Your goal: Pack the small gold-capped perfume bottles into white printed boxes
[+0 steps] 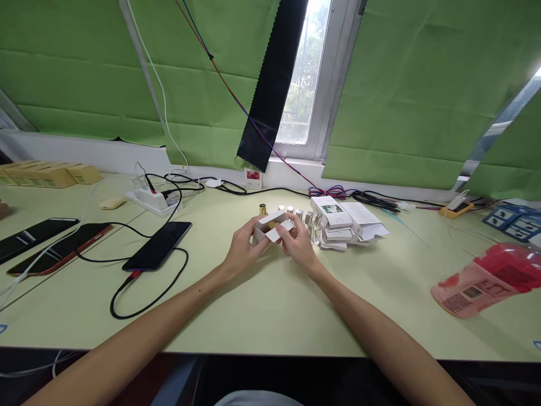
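Observation:
A small white cardboard box (261, 230) with its flaps standing open is between my hands, above the middle of the table. My left hand (244, 246) is closed around the box's left side. My right hand (302, 243) pinches a white flap on its right side. Something yellowish shows inside the opening, too small to make out. Just behind the hands stand several small glass bottles (316, 230) with silver caps, partly hidden by my fingers. A gold cap (262, 209) shows behind the box. Right of the bottles lies a pile of flat white boxes (337, 220).
Phones with cables, one a dark phone (158, 246), lie at left near a white power strip (154, 202). Yellow boxes (51, 173) line the back left. A pink cup (475, 282), a yellow multimeter-like device (456, 209) and blue boxes (513, 221) are at right.

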`<action>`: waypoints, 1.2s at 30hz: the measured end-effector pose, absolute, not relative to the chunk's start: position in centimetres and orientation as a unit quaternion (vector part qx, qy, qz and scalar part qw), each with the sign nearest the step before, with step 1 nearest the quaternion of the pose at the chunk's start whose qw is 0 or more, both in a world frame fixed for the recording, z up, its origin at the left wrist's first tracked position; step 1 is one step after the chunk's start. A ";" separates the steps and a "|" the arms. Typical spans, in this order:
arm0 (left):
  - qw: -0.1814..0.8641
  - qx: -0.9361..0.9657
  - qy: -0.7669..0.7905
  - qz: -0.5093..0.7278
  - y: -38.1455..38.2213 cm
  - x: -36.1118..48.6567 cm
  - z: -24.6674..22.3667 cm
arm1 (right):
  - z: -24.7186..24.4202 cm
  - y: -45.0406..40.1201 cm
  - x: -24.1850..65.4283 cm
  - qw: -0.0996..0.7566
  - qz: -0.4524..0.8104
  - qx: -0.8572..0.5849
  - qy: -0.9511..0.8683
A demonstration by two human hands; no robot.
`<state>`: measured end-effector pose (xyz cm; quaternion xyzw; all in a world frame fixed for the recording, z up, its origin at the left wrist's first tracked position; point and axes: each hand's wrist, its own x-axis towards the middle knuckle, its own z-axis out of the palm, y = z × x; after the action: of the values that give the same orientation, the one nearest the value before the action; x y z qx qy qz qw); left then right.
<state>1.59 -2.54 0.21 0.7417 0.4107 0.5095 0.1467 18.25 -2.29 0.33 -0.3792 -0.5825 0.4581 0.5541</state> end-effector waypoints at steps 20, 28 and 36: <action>0.189 0.721 0.411 0.524 -2.1 1.0 -0.5 | -0.1 -2.1 18.2 0.589 0.395 -0.383 -0.592; 0.235 0.701 0.397 0.543 -1.8 1.0 0.1 | -0.3 -2.0 18.3 0.591 0.388 -0.369 -0.603; 0.273 0.695 0.378 0.546 -1.8 0.9 0.2 | -0.4 -1.9 18.3 0.584 0.398 -0.360 -0.609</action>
<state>0.94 -1.84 0.17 0.6954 0.3785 0.5463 0.2734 18.31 -1.90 -0.36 -0.3601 -0.6088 0.3979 0.5843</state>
